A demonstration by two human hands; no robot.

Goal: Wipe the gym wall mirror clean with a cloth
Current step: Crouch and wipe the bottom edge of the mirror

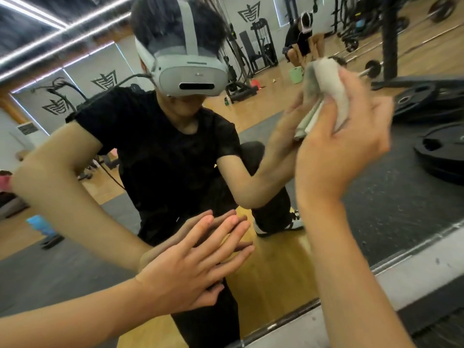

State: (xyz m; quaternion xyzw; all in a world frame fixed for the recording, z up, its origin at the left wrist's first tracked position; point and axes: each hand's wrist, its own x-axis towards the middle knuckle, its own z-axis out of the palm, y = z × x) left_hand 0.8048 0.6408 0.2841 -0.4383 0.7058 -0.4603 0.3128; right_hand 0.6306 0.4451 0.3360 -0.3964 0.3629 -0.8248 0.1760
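Both hands meet the mirror [391,192] — we judge the wiping is under way. Our right hand [344,146] curls its fingers round the bunched cloth [334,91] and presses it to the glass, high on the right. Our left hand [190,267] lies flat lower down, fingers straight. Next we need a firm sweep across unwiped glass. The cloth looks pale, folded and greyed in places — faint specks show at the right.

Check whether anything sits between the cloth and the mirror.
Nothing visible does: the right hand holds the cloth right against the mirror. The left hand lies flat on the mirror lower down, to the left, apart from the cloth.
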